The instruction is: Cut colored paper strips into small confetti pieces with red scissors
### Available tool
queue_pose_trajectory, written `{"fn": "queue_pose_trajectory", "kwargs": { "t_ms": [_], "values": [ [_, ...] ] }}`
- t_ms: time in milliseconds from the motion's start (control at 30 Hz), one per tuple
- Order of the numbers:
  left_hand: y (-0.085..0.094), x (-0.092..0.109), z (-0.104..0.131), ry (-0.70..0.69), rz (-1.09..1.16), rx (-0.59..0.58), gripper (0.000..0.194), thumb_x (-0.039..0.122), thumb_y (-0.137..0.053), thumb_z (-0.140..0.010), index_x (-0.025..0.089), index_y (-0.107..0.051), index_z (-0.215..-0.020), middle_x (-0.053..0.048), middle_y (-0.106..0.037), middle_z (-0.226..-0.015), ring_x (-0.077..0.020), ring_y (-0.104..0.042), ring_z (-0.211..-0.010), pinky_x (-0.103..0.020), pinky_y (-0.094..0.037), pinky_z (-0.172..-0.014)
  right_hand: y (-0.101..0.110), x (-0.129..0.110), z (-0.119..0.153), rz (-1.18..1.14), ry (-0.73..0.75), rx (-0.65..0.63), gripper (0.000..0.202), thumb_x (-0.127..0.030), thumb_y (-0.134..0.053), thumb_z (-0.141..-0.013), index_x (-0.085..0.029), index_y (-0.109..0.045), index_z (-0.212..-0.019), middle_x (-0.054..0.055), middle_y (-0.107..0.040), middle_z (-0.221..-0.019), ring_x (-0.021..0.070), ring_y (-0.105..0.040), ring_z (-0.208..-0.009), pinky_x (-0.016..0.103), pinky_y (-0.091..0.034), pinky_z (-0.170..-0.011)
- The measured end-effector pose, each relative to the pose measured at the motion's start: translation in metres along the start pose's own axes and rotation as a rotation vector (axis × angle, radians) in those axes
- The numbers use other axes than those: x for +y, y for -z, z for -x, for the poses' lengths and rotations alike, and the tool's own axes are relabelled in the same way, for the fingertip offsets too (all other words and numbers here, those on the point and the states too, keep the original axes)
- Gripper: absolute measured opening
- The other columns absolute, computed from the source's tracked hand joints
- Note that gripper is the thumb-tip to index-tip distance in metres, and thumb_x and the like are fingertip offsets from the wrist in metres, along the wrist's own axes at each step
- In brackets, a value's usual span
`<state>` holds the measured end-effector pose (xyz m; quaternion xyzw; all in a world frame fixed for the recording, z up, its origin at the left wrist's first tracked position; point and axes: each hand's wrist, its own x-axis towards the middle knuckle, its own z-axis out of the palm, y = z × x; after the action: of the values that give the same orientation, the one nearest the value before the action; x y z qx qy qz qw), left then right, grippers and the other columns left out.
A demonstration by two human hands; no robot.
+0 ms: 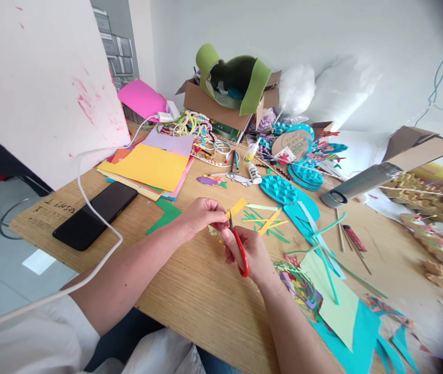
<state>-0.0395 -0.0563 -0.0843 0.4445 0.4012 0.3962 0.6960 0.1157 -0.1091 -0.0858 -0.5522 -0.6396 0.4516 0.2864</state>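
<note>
My right hand (250,252) is closed round the red handles of a pair of scissors (244,253), whose blades point up and away from me. Pinched in the fingers of my left hand (202,217) is a yellow paper strip (237,209), right beside the blades. Whether the blades are cutting into it I cannot tell. Tiny paper bits (214,232) lie on the table under my hands. Just beyond them are thin green strips (278,235) and crossed yellow strips (270,221).
A black phone (95,215) with a white cable (100,218) across it lies left, near stacked coloured paper (147,165). Glue bottles (254,173), blue egg-carton pieces (278,190) and a cardboard box (216,106) stand behind. At right are a steel flask (362,183) and paper scraps (333,301).
</note>
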Motion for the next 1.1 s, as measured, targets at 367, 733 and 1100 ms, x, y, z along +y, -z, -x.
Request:
{"fn": "queue_pose_trajectory", "kwargs": {
  "t_ms": [367,733,1100],
  "values": [
    [-0.0019,-0.0003,0.0008,0.017,0.040,-0.009,0.009,0.019,-0.067,-0.057,0.013,-0.062,-0.061,-0.003,-0.067,-0.059,-0.0116,-0.060,-0.055,-0.025,-0.048,-0.060,0.0002,0.0037,-0.0010,0.024,0.011,0.026,0.052,-0.064,-0.058,-0.081,-0.019,-0.049,-0.058,0.000,-0.056,-0.042,0.0123,-0.051,-0.037,0.021,-0.035,-0.039],
    [-0.0003,-0.0023,-0.0008,0.009,0.095,-0.002,0.013,0.021,-0.072,-0.057,0.012,-0.064,-0.064,-0.004,-0.066,-0.061,-0.0109,-0.059,-0.055,-0.024,-0.047,-0.060,0.0002,0.0027,-0.0011,0.015,-0.013,0.040,0.052,-0.066,-0.060,-0.078,-0.019,-0.049,-0.059,0.000,-0.056,-0.043,0.0125,-0.052,-0.036,0.021,-0.035,-0.038],
    [0.0002,-0.0007,-0.0004,-0.017,0.027,0.009,0.011,0.020,-0.070,-0.057,0.012,-0.065,-0.061,-0.003,-0.065,-0.057,-0.0115,-0.058,-0.054,-0.025,-0.046,-0.059,0.0008,0.0017,-0.0001,0.026,-0.025,0.020,0.053,-0.068,-0.060,-0.077,-0.020,-0.047,-0.058,0.000,-0.057,-0.043,0.0131,-0.053,-0.036,0.022,-0.035,-0.038]
  ]
}}
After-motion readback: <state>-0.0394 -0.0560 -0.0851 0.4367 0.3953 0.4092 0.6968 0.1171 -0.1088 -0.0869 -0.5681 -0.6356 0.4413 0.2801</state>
